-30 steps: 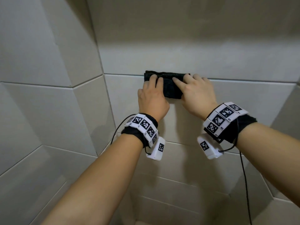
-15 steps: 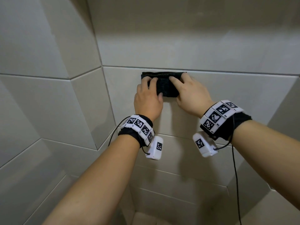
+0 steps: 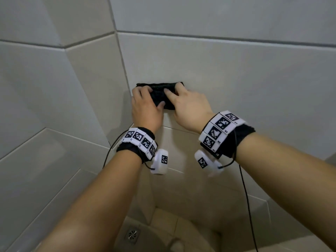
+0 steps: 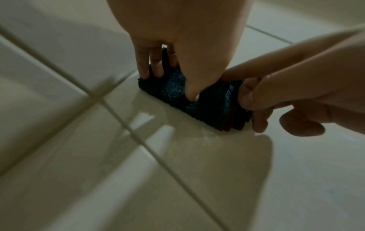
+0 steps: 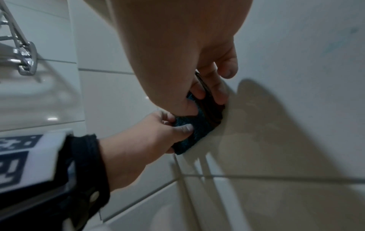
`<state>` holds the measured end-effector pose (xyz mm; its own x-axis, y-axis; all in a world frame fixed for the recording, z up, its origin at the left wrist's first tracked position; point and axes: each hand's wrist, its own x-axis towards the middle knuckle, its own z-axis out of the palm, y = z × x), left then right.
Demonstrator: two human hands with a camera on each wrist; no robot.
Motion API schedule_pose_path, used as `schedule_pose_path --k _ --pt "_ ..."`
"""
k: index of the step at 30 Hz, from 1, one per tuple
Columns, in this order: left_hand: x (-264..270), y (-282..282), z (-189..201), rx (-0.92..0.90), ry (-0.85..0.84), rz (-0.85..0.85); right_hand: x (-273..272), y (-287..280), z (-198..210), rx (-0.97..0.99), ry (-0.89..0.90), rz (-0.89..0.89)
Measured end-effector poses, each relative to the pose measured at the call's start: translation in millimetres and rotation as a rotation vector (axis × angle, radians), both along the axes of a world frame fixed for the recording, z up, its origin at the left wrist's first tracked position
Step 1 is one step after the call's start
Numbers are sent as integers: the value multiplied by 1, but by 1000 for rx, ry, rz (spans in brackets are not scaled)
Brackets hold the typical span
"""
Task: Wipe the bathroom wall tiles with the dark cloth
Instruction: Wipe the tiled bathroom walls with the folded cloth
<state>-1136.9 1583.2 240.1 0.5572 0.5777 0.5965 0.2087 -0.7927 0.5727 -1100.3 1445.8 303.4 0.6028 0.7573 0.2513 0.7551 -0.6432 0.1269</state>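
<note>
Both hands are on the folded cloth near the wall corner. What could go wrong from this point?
Two risks. The dark cloth is a small folded wad held by the fingertips of the left hand and the right hand; it could unfold or slip. It also sits right by the corner joint, so a leftward stroke may jam knuckles into the side wall.

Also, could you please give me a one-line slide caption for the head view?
Both hands, left hand and right hand, press a folded dark cloth against a beige wall tile near the corner.
</note>
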Motion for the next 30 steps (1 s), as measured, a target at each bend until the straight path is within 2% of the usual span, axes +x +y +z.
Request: schedule_pose_path --k 8,13,17,22,30 --pt "1 19 -59 -169 85 54 -2 24 -62 54 136 79" --pt "1 22 -75 -154 68 62 -3 36 -96 117 356 206" --pt "0 24 -82 -140 150 59 6 37 -114 251 518 141" --pt "0 20 -92 -119 206 71 8 30 -132 368 588 125" --pt "4 13 -98 -75 157 45 6 17 -141 488 684 90"
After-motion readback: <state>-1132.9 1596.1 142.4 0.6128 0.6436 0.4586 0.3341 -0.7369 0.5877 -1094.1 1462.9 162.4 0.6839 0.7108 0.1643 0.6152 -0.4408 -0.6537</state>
